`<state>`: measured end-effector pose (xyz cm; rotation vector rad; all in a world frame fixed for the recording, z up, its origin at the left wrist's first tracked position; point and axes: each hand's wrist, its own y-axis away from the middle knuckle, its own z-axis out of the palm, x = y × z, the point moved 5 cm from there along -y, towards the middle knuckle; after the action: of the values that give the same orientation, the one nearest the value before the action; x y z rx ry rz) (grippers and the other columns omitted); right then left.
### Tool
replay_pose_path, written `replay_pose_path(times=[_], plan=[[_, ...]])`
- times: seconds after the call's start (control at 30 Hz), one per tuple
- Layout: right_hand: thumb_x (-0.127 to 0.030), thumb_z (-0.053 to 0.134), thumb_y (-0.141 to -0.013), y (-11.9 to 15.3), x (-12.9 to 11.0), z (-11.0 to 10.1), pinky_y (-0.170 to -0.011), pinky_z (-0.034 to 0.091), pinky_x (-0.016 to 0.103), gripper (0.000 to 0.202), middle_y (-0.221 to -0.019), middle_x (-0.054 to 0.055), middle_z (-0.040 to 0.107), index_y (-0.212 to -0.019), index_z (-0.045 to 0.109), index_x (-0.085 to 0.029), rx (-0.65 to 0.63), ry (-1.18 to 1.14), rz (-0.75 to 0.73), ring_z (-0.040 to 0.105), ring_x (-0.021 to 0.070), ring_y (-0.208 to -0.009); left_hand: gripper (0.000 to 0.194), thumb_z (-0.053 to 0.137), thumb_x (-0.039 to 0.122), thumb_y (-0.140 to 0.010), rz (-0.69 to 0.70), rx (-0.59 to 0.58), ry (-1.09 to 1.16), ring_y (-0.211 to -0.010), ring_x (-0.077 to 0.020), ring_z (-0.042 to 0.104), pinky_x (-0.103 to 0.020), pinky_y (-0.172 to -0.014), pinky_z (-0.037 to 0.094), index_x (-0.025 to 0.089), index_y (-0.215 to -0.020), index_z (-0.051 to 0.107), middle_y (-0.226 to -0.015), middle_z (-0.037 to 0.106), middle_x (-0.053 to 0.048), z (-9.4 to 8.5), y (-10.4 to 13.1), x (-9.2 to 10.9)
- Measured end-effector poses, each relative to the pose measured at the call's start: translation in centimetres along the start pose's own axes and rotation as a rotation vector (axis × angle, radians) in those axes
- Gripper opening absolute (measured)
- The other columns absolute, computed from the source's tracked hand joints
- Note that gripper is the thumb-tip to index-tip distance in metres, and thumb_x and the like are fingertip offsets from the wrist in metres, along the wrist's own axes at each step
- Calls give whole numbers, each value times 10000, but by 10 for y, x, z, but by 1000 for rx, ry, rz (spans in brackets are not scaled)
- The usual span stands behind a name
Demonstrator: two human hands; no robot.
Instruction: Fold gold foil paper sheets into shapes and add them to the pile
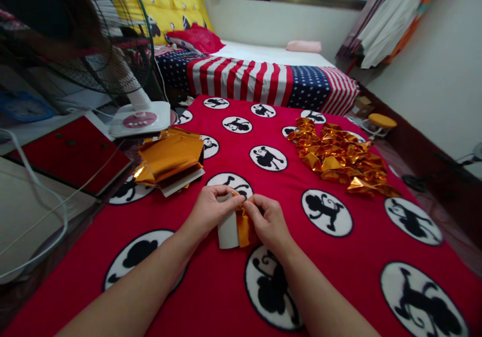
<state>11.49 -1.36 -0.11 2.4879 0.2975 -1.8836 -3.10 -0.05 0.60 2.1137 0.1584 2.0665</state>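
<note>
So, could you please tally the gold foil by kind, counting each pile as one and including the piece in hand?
Stack of flat foil sheets: 1
Heap of crinkled foil pieces: 1
Held foil piece: 1
Total: 3

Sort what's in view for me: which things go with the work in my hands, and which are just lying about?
With the work, it seems:
gold-and-white sheet, held by left hand and right hand
stack of gold sheets
pile of crinkled gold foil

Likely just lying about:
electric fan
red cushion
pink pillow
yellow-topped stool
</note>
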Motion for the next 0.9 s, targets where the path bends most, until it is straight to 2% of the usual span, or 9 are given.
replay_pose_path(times=[0.27, 0.47, 0.57, 0.7, 0.77, 0.83, 0.9], plan=[[-320, 548, -879, -1, -5, -2, -520, 330, 221, 271, -595, -17, 504, -644, 551, -186, -12, 10, -30, 446, 113, -557, 274, 750, 379, -665, 58, 31, -29, -539, -115, 531, -197, -483, 387, 108, -674, 715, -627, 661, -26, -2, 0, -2], [-355, 557, -867, 1, -3, -2, -481, 291, 215, 302, -563, -29, 457, -624, 537, -177, -23, -30, 29, 410, 98, -525, 441, 637, 534, -765, -2, -40, -13, -429, -72, 388, -188, -415, 259, 136, -584, 573, -486, 489, 34, -3, -3, -9], [-374, 585, -844, -2, 1, -8, -462, 274, 212, 321, -533, -42, 430, -598, 517, -180, 25, -54, 60, 393, 90, -500, 437, 646, 533, -762, 1, -133, -65, -476, -83, 442, -185, -444, 294, 123, -614, 611, -529, 543, 18, -1, -4, -9], [-362, 661, -798, -10, 10, -22, -483, 359, 228, 210, -584, -15, 582, -701, 633, -178, 86, 7, 115, 496, 120, -514, 336, 700, 440, -716, -14, -168, -143, -542, -118, 539, -193, -491, 370, 106, -684, 713, -607, 653, -21, -1, -4, -8], [-329, 682, -792, -13, 7, -33, -570, 435, 259, 136, -691, 8, 662, -778, 677, -194, 153, 141, 55, 578, 152, -601, 295, 721, 397, -687, -37, -131, -167, -555, -135, 570, -199, -498, 393, 103, -699, 737, -630, 687, -40, -1, -4, -11], [-284, 669, -812, -13, -3, -42, -724, 479, 307, 79, -842, 28, 697, -850, 687, -217, 256, 288, -96, 630, 191, -774, 290, 729, 388, -679, -32, -49, -168, -569, -147, 589, -205, -508, 411, 101, -710, 749, -648, 706, -55, -4, -6, -14], [-234, 631, -844, -8, -16, -45, -844, 469, 352, 64, -938, 40, 688, -891, 675, -229, 327, 374, -262, 624, 212, -908, 310, 732, 404, -683, -4, 42, -114, -599, -156, 608, -216, -537, 442, 102, -750, 761, -688, 725, -63, -6, -7, -16]])
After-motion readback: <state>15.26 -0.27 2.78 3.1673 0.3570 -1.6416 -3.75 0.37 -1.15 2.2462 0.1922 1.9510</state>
